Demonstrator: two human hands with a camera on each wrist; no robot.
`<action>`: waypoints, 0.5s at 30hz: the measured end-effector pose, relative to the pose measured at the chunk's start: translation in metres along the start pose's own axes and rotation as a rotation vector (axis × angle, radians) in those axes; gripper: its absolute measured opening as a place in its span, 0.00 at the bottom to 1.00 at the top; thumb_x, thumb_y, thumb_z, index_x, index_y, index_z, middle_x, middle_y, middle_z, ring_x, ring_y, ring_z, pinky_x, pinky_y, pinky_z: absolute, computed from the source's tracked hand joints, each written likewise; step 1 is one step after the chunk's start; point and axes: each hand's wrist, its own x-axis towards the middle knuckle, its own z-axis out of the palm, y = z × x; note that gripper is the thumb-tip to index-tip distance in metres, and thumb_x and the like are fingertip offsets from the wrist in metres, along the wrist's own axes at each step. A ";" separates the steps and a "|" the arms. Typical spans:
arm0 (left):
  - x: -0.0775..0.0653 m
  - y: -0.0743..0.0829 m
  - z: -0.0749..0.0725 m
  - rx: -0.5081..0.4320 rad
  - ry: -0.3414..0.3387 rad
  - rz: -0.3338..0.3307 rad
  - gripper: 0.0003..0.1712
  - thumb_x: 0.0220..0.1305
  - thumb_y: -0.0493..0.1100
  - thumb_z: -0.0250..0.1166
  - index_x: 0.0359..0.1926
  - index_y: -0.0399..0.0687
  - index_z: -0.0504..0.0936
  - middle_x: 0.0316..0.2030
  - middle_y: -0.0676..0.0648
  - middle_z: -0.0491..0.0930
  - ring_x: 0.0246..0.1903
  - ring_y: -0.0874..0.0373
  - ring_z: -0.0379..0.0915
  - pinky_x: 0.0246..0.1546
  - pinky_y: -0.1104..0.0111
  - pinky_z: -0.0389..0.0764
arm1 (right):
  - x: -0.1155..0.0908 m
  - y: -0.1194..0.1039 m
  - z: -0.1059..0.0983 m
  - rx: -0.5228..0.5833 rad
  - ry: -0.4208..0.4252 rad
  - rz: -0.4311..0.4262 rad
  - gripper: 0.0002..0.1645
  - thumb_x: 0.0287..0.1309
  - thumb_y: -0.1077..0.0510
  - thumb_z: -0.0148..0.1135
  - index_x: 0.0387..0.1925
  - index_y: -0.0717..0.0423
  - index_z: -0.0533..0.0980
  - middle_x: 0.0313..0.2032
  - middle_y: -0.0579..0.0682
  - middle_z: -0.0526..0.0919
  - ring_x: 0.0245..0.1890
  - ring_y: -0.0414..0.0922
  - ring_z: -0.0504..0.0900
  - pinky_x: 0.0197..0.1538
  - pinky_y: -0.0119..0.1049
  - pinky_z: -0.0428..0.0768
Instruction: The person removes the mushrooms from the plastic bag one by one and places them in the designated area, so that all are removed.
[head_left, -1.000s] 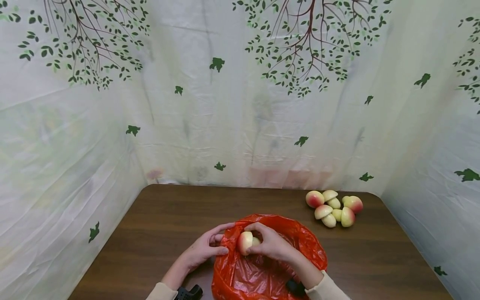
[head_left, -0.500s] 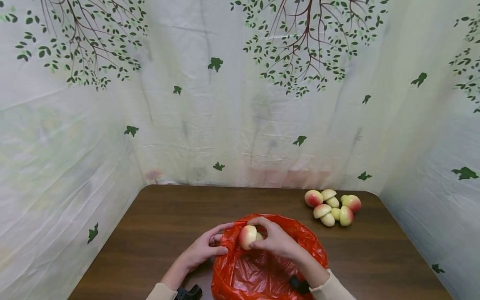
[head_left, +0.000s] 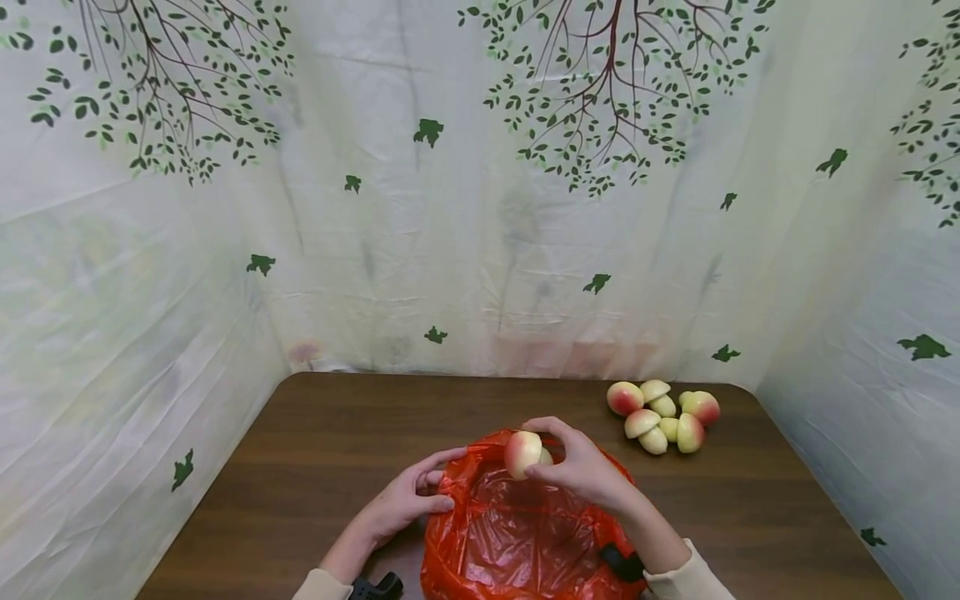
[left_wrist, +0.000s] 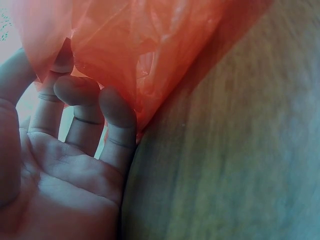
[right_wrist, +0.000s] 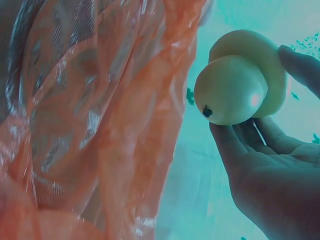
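Note:
My right hand point(head_left: 588, 471) pinches a toy mushroom point(head_left: 522, 454), its rounded cap blushed pink and pale yellow, over the far rim of a red plastic bag point(head_left: 517, 542). In the right wrist view, the mushroom's pale stem point(right_wrist: 230, 90) faces the camera, a small dark mark at its end; thumb and fingers grip the cap. The bag lies with its mouth wide open upward. At its left rim my left hand point(head_left: 397, 504) holds the plastic between thumb and fingers. Thin red film point(left_wrist: 145, 55) covers one fingertip in the left wrist view.
Several similar mushrooms point(head_left: 652, 419) lie in a cluster at the back right of the brown wooden table point(head_left: 360, 425). White curtains point(head_left: 465, 208) printed with branches and leaves stand behind the table and along both sides.
My right hand has lifted the mushroom from inside the bag up to its far rim, moving right and away. My left hand keeps its place on the left rim.

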 end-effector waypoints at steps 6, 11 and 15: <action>0.000 0.000 0.000 -0.004 0.009 -0.022 0.40 0.77 0.34 0.62 0.84 0.47 0.57 0.63 0.23 0.78 0.47 0.56 0.90 0.47 0.61 0.91 | -0.004 0.002 -0.011 -0.026 0.040 0.013 0.35 0.61 0.56 0.76 0.67 0.58 0.75 0.65 0.60 0.79 0.61 0.57 0.83 0.58 0.40 0.83; -0.001 0.003 0.001 -0.008 0.005 -0.024 0.40 0.78 0.35 0.61 0.84 0.47 0.56 0.63 0.25 0.79 0.48 0.56 0.90 0.47 0.61 0.91 | -0.008 0.005 -0.019 -0.054 0.085 0.015 0.34 0.62 0.56 0.76 0.67 0.56 0.75 0.64 0.59 0.81 0.63 0.58 0.82 0.61 0.46 0.82; -0.001 0.004 0.001 -0.009 0.006 -0.025 0.41 0.78 0.35 0.62 0.84 0.47 0.56 0.63 0.26 0.79 0.47 0.57 0.90 0.47 0.62 0.91 | -0.012 0.007 -0.027 -0.049 0.115 0.024 0.34 0.62 0.55 0.76 0.67 0.57 0.75 0.63 0.60 0.82 0.65 0.61 0.81 0.64 0.49 0.82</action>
